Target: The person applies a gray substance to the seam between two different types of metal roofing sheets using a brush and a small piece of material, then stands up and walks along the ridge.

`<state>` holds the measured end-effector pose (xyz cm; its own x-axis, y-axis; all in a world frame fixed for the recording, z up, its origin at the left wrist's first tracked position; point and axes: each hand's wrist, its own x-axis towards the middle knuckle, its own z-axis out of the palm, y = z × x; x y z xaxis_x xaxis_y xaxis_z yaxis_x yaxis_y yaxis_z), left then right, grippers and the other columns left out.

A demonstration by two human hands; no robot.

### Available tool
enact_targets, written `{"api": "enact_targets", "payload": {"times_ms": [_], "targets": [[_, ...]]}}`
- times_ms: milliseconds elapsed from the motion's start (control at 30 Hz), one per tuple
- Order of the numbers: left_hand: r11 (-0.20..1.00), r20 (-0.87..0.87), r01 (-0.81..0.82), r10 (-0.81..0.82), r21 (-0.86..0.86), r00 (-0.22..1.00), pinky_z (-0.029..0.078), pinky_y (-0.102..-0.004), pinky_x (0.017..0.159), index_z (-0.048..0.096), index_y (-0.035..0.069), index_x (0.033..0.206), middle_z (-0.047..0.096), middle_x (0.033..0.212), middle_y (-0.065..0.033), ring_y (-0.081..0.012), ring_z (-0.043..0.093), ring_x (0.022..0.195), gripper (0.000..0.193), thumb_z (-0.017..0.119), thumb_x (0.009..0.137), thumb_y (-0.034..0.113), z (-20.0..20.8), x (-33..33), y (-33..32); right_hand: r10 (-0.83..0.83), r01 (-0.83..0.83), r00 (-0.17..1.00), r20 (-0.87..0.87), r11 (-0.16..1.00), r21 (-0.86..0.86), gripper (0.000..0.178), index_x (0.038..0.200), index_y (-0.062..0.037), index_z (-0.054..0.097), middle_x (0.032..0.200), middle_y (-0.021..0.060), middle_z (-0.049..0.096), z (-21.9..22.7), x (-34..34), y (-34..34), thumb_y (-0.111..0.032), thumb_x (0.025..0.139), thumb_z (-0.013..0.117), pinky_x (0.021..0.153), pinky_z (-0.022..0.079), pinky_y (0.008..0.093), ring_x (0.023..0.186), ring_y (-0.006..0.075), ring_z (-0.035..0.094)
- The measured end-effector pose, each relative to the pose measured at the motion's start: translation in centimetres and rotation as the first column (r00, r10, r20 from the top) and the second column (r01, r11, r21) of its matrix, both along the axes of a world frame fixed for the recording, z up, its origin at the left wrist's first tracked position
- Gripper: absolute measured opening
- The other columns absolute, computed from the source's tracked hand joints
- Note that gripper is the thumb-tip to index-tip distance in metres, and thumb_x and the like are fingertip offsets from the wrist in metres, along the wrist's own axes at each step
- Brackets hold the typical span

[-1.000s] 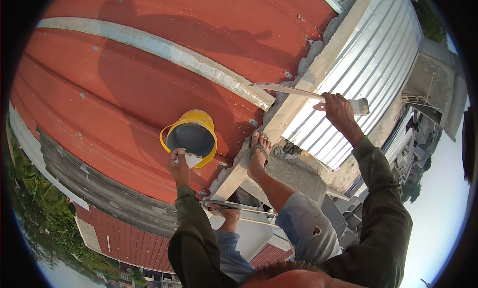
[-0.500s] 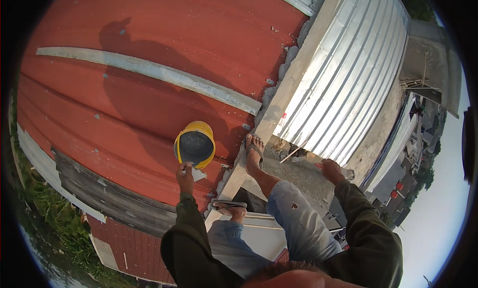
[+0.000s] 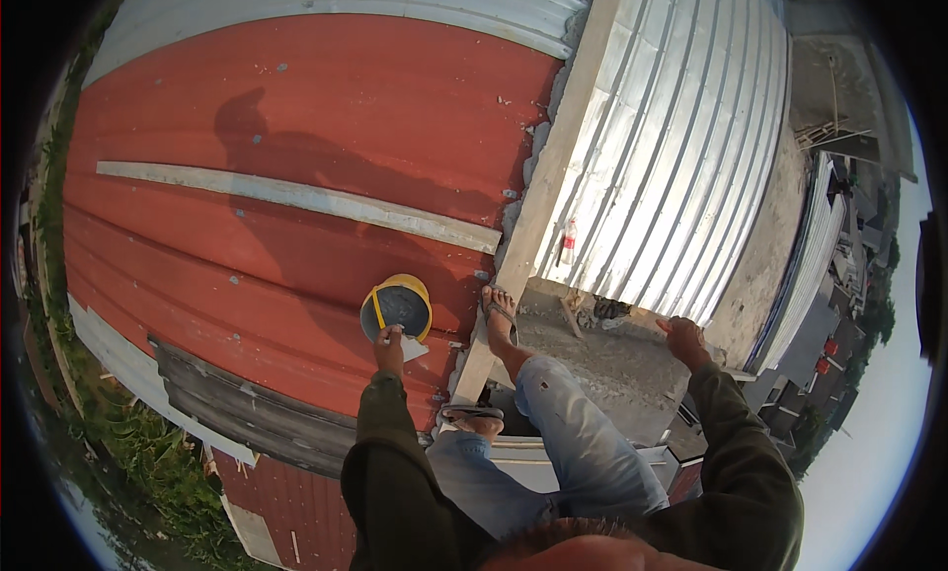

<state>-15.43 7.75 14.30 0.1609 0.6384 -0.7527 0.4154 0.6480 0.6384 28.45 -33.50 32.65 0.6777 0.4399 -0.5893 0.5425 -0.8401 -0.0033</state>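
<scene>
My left hand (image 3: 389, 351) is closed at the near rim of a yellow bucket (image 3: 426, 297) with a dark grey inside, held over the red roof. A pale flat piece (image 3: 414, 348), perhaps a scraper blade, sticks out to the right from the same hand. The yellow bail runs along the bucket's left side towards my fingers. My right hand (image 3: 683, 342) is held out over the near edge of the shiny corrugated sheeting, fingers curled. Whatever it grips, if anything, is hidden. Both of my sandalled feet are by the concrete ledge (image 3: 528, 245).
Red metal roofing (image 3: 178, 245) spreads left, with a pale strip (image 3: 296, 194) along it. A clear bottle (image 3: 569, 241) with a red label lies on the silvery sheeting (image 3: 662, 147). A stick (image 3: 572, 319) leans by the rough cement gutter (image 3: 602, 359). Lower ground and roofs lie beyond.
My view has shifted, showing more of the far roof and the whole bottle. The bucket, pale piece and left hand have moved right, nearer the ledge. My right hand has moved slightly right.
</scene>
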Motion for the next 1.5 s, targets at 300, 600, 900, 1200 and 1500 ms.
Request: {"api": "enact_targets", "payload": {"times_ms": [300, 600, 900, 1200, 1500], "targets": [[0.999, 0.045, 0.018, -0.02, 0.043, 0.999, 0.044, -0.025, 0.067, 0.061, 0.002, 0.092, 0.057, 0.083, 0.0001, -0.0093, 0.054, 0.076, 0.017, 0.058, 0.088, 0.018, 10.1, 1.7, 2.7, -0.062, 0.055, 0.997, -0.049, 0.99, -0.129, 0.009, 0.075, -0.0031, 0.063, 0.074, 0.0209, 0.061, 5.4, -0.4, -2.2, -0.008, 0.074, 0.055, 0.06, 0.048, 0.0442, 0.071, 0.0368, 0.061], [0.98, -0.021, 0.136, -0.134, 0.143, 0.991, 0.043, -0.0244, 0.068, 0.06, 0.001, 0.089, 0.056, 0.082, -0.0007, -0.009, 0.052, 0.076, 0.017, 0.058, 0.088, 0.018, 21.2, 5.1, 7.8, -0.091, 0.087, 0.995, -0.039, 0.991, -0.105, 0.016, 0.079, -0.0038, 0.065, 0.08, 0.0217, 0.063, 8.2, 2.9, -5.2, -0.016, 0.074, 0.055, 0.066, 0.05, 0.046, 0.077, 0.0367, 0.063], [0.962, -0.023, 0.109, -0.106, 0.252, 0.994, 0.042, -0.0245, 0.07, 0.061, 0.002, 0.091, 0.056, 0.083, -0.0005, -0.0094, 0.05, 0.078, 0.016, 0.058, 0.087, 0.017, 22.4, 10.1, 12.4, -0.211, 0.22, 0.975, 0.065, 0.956, -0.195, 0.015, 0.08, -0.0046, 0.065, 0.079, 0.0222, 0.063, 16.0, 8.9, -9.5, -0.013, 0.075, 0.055, 0.068, 0.05, 0.0455, 0.079, 0.0374, 0.063], [0.97, 0.107, 0.016, -0.043, 0.242, 0.993, 0.041, -0.0243, 0.069, 0.06, 0.002, 0.095, 0.054, 0.083, 0.002, -0.0075, 0.049, 0.078, 0.02, 0.057, 0.089, 0.022, 25.7, 12.6, 13.8, -0.221, 0.239, 0.969, 0.108, 0.949, -0.203, 0.031, 0.106, -0.0199, 0.065, 0.091, 0.0156, 0.064, 17.0, 15.3, -5.7, -0.009, 0.081, 0.053, 0.068, 0.049, 0.043, 0.082, 0.0329, 0.062], [0.971, 0.156, -0.031, -0.007, 0.237, 0.988, 0.041, -0.024, 0.069, 0.059, 0.003, 0.094, 0.055, 0.086, 0.0007, -0.0081, 0.049, 0.077, 0.019, 0.057, 0.089, 0.021, 26.5, 13.8, 13.9, -0.266, 0.243, 0.947, 0.18, 0.96, 0.141, 0.019, 0.074, -0.002, 0.06, 0.069, 0.0237, 0.059, 15.8, 14.2, -2.8, -0.019, 0.082, 0.059, 0.059, 0.045, 0.048, 0.07, 0.0426, 0.059]]}}
